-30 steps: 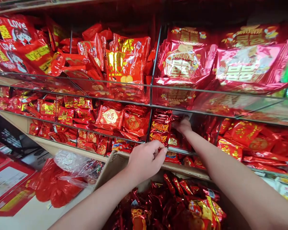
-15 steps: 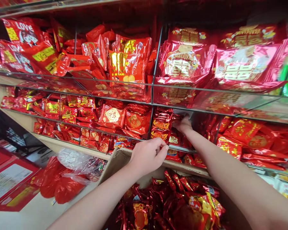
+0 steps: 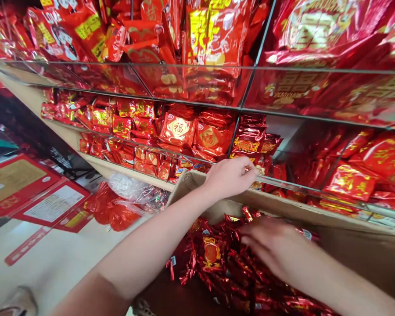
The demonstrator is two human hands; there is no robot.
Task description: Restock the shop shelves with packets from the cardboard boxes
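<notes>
My left hand [image 3: 231, 176] is above the box's far rim, at the clear front strip of the lower shelf. Its fingers are curled closed; what they grip is hidden. Below it and to the right, my right hand [image 3: 270, 243] is inside the cardboard box [image 3: 335, 215], over a heap of shiny dark-red snack packets [image 3: 212, 252]. The right fingers are blurred but stretched out and apart, reaching among the packets, with nothing seen in them. Similar red packets [image 3: 248, 142] stand upright in the shelf compartment just beyond my left hand, next to a bare pale space.
Clear-fronted shelves hold larger red bags [image 3: 213, 39] above and small packets [image 3: 177, 127] below. On the floor at left lie red cartons [image 3: 54, 204] and plastic bags with red contents [image 3: 118, 213]. A shoe [image 3: 19, 300] shows at bottom left.
My right hand has withdrawn from the shelf compartment and come down into the box. My left hand stays closed by the shelf edge. The view has shifted downward and left.
</notes>
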